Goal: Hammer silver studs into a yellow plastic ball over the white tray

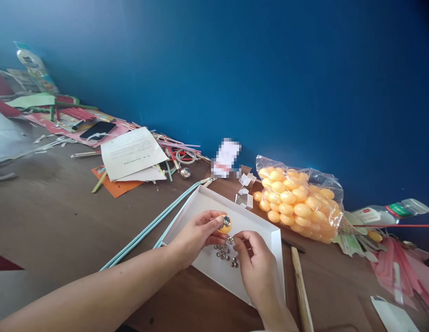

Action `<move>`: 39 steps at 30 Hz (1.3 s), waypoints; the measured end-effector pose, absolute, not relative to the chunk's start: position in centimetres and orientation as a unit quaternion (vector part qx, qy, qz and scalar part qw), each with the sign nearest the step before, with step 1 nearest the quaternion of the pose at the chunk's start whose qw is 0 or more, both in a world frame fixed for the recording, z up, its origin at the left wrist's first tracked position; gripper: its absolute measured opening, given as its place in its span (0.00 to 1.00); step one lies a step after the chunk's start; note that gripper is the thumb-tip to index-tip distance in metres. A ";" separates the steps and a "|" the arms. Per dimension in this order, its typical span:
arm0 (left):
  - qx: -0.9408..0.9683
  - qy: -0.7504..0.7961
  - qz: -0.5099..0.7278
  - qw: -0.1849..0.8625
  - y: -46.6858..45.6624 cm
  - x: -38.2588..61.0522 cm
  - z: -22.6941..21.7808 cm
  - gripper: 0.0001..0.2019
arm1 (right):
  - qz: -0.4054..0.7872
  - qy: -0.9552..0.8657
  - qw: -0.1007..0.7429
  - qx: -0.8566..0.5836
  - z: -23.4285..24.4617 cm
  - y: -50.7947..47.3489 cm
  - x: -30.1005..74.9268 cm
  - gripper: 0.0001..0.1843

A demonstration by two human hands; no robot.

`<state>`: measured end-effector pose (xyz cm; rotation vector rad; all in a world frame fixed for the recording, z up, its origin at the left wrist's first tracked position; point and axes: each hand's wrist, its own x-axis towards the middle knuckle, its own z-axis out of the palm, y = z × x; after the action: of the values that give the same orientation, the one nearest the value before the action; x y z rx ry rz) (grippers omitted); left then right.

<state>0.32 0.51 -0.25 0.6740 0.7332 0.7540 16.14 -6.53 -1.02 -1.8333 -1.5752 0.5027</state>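
Above a shallow white box lid (261, 222), my left hand (202, 230) holds a yellow-orange plastic egg (228, 229) between thumb and fingers. Shiny silver domed tacks (225, 221) cover part of its upper side. My right hand (254, 256) is just right of the egg, thumb and forefinger pinched at a small silver tack (230, 239). Its other fingers are curled in. Below the hands, several loose silver tacks (221, 252) lie in the lid, with a small cluster (234, 263) nearer my right hand.
A clear bag of orange eggs (300, 203) stands behind right, beside a plastic bottle (390, 212). Right of the lid lies a wooden stick (300, 288). Pale blue rods (155, 226) run along its left. Papers (133, 154), a phone (98, 130) and a silver-covered ball (185, 173) lie farther left.
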 end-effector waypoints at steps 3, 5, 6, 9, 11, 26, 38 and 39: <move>0.313 0.330 0.355 0.817 0.6 0.4 -0.5 0.17 | 0.223 -0.587 0.400 -0.668 -0.4 -7.1 15.8 0.10; 0.312 0.330 0.357 0.817 0.6 0.4 -0.7 0.17 | 0.239 -0.567 0.440 -0.654 0.2 -7.5 15.4 0.09; 0.312 0.330 0.356 0.816 0.6 0.5 -0.7 0.17 | 0.252 -0.555 0.459 -0.647 0.5 -7.6 15.2 0.09; 0.318 0.327 0.352 0.817 0.7 0.5 -0.8 0.18 | 0.311 -0.518 0.492 -0.627 1.1 -7.9 14.4 0.09; 0.327 0.320 0.348 0.819 0.7 0.5 -0.7 0.18 | 0.347 -0.494 0.499 -0.622 0.9 -7.8 13.9 0.10; 0.374 0.325 0.335 0.801 0.2 0.4 0.2 0.19 | 0.488 -0.331 0.588 -0.553 -0.9 -6.8 13.3 0.11; 0.401 0.347 0.339 0.777 0.0 0.4 0.2 0.22 | 0.504 -0.303 0.599 -0.543 -1.7 -6.6 13.7 0.11; 0.403 0.349 0.341 0.774 0.0 0.4 0.3 0.22 | 0.502 -0.302 0.599 -0.547 -1.7 -6.6 13.6 0.12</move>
<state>0.43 0.01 0.27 0.8729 0.7549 0.7380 13.63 -6.57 -1.73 -1.2680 -0.6996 1.1632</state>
